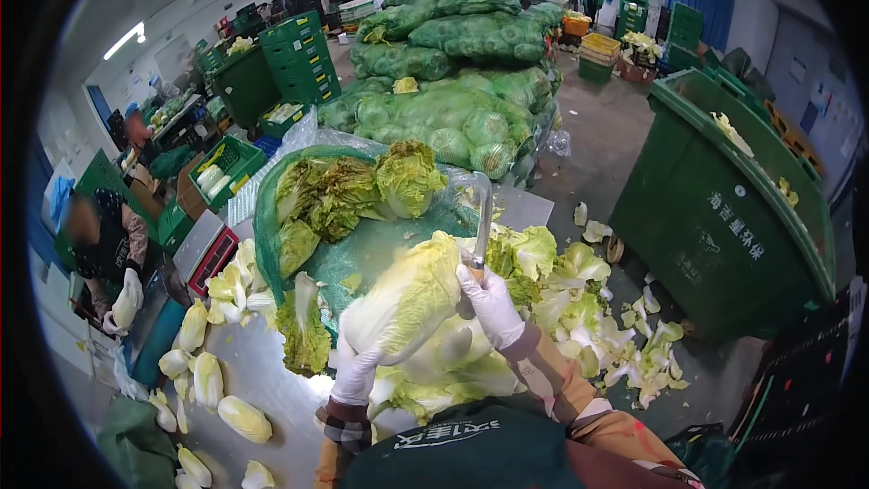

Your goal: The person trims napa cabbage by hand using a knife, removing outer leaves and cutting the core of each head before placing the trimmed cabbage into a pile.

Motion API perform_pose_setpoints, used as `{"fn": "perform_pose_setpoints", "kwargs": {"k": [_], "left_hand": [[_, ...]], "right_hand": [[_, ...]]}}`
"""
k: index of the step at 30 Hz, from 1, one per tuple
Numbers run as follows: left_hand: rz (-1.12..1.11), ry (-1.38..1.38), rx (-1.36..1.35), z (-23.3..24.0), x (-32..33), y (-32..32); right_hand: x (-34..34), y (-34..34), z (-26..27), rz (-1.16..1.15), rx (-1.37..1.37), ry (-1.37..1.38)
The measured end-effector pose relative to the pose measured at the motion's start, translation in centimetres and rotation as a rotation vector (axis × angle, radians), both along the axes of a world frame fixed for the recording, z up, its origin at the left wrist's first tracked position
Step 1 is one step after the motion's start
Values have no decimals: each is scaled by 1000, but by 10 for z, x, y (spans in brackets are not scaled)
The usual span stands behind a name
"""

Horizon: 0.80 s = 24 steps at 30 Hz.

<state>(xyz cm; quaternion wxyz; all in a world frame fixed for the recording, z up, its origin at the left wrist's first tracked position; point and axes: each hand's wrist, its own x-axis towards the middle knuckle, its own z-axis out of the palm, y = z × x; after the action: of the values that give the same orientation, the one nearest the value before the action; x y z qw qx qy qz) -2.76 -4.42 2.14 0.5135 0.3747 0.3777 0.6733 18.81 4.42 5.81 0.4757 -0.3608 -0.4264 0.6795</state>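
Both my hands wear white gloves. My left hand [354, 361] grips the base of a pale napa cabbage [414, 295], held tilted over the metal table [237, 363]. Near the leafy top, my right hand [490, 302] is closed on the wooden handle of a knife [483, 224] with a long curved blade, which points up and away; its tip is bent over. Behind the cabbage, untrimmed heads with browned leaves [339, 187] lie in an open green mesh bag [271, 217]. Loose outer leaves [441, 370] are heaped under and right of my hands. Trimmed cabbages [208, 380] lie at the left.
Ahead stands a tall stack of filled green mesh sacks [461, 102]. A large green wheeled bin [719, 217] is at the right, with leaves on the floor [645, 353] beside it. At the left, a co-worker [102, 251] holds a cabbage near a red-edged scale [214, 261].
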Motion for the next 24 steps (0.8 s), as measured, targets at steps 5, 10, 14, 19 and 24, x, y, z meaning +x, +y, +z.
{"fn": "perform_pose_setpoints", "kwargs": {"k": [5, 10, 14, 19, 24], "left_hand": [[-346, 302, -117, -5, -17, -15], [-384, 89, -177, -29, -3, -20], [-474, -104, -204, -74, -1, -25], [-674, -758, 28, -38, 28, -22], [-559, -806, -143, -44, 19, -38]], "right_hand": [[6, -4, -23, -26, 30, -43], [-2, -11, -25, 32, 82, -132], [6, -2, -18, 88, -131, -36], [4, -10, -35, 90, -15, -209], [-11, -22, -49, 138, 60, -256]]}}
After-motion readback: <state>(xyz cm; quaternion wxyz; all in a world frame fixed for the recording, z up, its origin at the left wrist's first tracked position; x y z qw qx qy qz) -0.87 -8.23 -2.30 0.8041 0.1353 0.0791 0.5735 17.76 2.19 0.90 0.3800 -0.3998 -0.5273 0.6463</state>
